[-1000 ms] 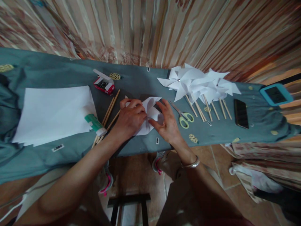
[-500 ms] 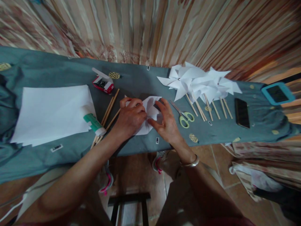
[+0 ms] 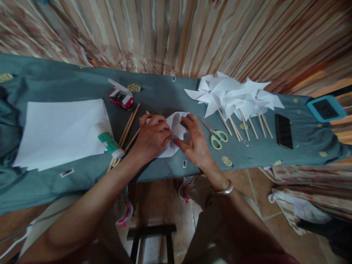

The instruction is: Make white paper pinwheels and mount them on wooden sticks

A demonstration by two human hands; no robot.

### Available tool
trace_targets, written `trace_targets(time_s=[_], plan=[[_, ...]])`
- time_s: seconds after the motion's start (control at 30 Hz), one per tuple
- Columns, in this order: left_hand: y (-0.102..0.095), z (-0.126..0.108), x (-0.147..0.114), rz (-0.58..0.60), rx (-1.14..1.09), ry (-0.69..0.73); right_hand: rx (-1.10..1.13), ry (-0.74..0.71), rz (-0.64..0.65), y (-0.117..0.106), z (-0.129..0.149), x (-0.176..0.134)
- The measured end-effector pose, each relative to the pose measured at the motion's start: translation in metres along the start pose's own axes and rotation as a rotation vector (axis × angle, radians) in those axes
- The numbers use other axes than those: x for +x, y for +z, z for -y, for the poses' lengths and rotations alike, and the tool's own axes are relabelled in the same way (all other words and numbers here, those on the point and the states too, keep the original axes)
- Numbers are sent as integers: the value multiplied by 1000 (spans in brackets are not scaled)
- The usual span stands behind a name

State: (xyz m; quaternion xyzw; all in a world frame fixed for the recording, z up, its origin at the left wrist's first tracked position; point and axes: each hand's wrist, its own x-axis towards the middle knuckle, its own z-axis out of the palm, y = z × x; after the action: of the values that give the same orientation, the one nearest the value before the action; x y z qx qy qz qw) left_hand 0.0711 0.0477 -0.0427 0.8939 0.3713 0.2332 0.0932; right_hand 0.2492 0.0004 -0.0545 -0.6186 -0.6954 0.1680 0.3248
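Note:
A partly folded white paper pinwheel [image 3: 176,123] lies on the cloth-covered table between my hands. My left hand [image 3: 154,135] is closed on its left side, with the fingertips pressed at the middle and covering much of the paper. My right hand [image 3: 194,141] grips its right side, fingers curved over the far edge and thumb toward the middle. What the fingertips pinch at the centre is hidden. Just right of my right hand lie scissors [image 3: 216,135] with pale green handles.
Left of my hands are wooden sticks [image 3: 128,126], a green and white glue stick [image 3: 110,143], a red box [image 3: 121,98] of small pins and a stack of white paper [image 3: 60,132]. To the right lie several finished pinwheels [image 3: 233,93], a phone [image 3: 283,131] and a blue-framed device [image 3: 326,109].
Almost nothing differs. Both hands stay on the paper pinwheel with only a very slight shift of the fingers, and the view moves a trifle.

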Motion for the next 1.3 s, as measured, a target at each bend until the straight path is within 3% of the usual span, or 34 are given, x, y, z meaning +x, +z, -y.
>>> trace_targets(time_s=[0.2, 0.4, 0.53, 0.8, 1.3], plan=[[-6, -2, 1, 39, -51, -40, 3, -22, -15, -13, 8, -7], [-2, 2, -2, 1, -67, -4, 33, -69, 72, -17, 11, -13], [-1, 3, -4, -17, -73, -5, 86, -32, 100, -15, 9, -12], [-4, 0, -3, 36, -92, -37, 6, -16, -21, -3, 6, -5], [-4, 1, -3, 21, -97, -41, -73, -40, 3, 7, 9, 4]])
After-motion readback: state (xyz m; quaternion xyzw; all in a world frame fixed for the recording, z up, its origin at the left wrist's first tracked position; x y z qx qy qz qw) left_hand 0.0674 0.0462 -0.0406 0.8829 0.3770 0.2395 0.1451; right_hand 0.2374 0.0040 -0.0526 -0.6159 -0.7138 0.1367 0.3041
